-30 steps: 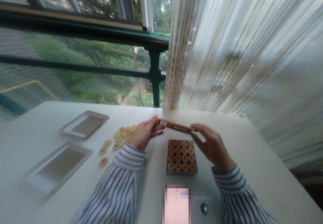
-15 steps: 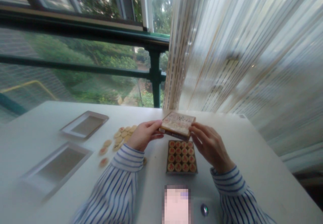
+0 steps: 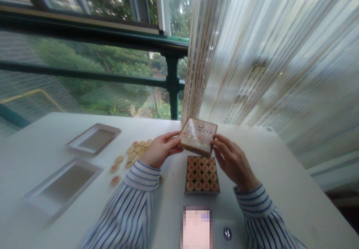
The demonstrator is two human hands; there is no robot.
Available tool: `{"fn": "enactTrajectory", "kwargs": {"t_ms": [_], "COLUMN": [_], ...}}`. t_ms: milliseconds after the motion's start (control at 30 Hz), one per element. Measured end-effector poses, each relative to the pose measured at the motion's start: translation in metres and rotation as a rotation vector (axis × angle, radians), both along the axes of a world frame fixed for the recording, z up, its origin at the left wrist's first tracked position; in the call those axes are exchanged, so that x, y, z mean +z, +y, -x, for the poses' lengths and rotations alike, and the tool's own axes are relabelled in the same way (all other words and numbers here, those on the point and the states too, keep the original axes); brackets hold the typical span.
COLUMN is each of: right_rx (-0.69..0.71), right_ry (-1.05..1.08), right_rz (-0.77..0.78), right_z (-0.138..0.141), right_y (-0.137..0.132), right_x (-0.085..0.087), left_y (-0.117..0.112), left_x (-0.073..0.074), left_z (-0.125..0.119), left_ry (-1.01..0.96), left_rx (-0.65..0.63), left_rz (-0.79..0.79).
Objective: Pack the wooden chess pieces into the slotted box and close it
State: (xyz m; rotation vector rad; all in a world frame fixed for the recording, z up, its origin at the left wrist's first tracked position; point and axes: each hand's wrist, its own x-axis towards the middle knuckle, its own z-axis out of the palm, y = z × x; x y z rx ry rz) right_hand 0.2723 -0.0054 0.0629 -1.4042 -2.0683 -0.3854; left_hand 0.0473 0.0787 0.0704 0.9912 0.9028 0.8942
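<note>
A beige box lid [image 3: 198,136] with dark brush lettering is held between my two hands, tilted so its printed top faces me. My left hand [image 3: 160,148] pinches its left edge with thumb and fingers. On the other side, the fingertips of my right hand [image 3: 230,159] are closed on the right edge. Just below the lid, a square box [image 3: 202,193] rests on the table, filled with rows of round Chinese chess pieces [image 3: 202,173] marked in red. More loose pieces [image 3: 137,148] lie beyond my left hand, partly hidden by it.
Two shallow open trays, a far one [image 3: 97,138] and a nearer one [image 3: 66,185], lie on the white table [image 3: 258,211] at left. A pixelated pinkish object [image 3: 196,228] and a small shiny oval thing [image 3: 227,233] are near me. Curtains [image 3: 238,54] hang behind.
The lid has tipped up, so more of its printed top now shows and its front side less. Both hands stay in nearly the same place; the box of pieces has not moved.
</note>
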Motion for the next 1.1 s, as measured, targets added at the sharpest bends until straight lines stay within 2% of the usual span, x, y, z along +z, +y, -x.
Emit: {"fn": "enactTrajectory", "kwargs": {"t_ms": [200, 400, 567, 767, 900, 1100], "right_rx": [-0.004, -0.065, -0.096, 0.062, 0.111, 0.103], "right_ry": [0.107, 0.416, 0.628, 0.861, 0.911, 0.853], "right_rz": [-0.004, 0.003, 0.162, 0.362, 0.374, 0.366], "right_z": [0.000, 0.003, 0.001, 0.002, 0.002, -0.003], "right_y": [0.000, 0.000, 0.002, 0.004, 0.003, 0.002], "right_x": [0.001, 0.005, 0.003, 0.000, 0.000, 0.003], "left_y": [0.002, 0.004, 0.005, 0.002, -0.001, -0.009], "left_x": [-0.002, -0.006, -0.009, -0.006, -0.001, 0.004], "left_z": [0.002, 0.004, 0.005, 0.004, 0.004, 0.003], "left_ry": [-0.026, -0.052, -0.065, -0.104, -0.061, 0.063], "left_rx": [-0.012, -0.033, -0.085, -0.154, -0.197, -0.248], "left_rz": [-0.011, -0.045, -0.084, -0.137, -0.155, -0.257]}}
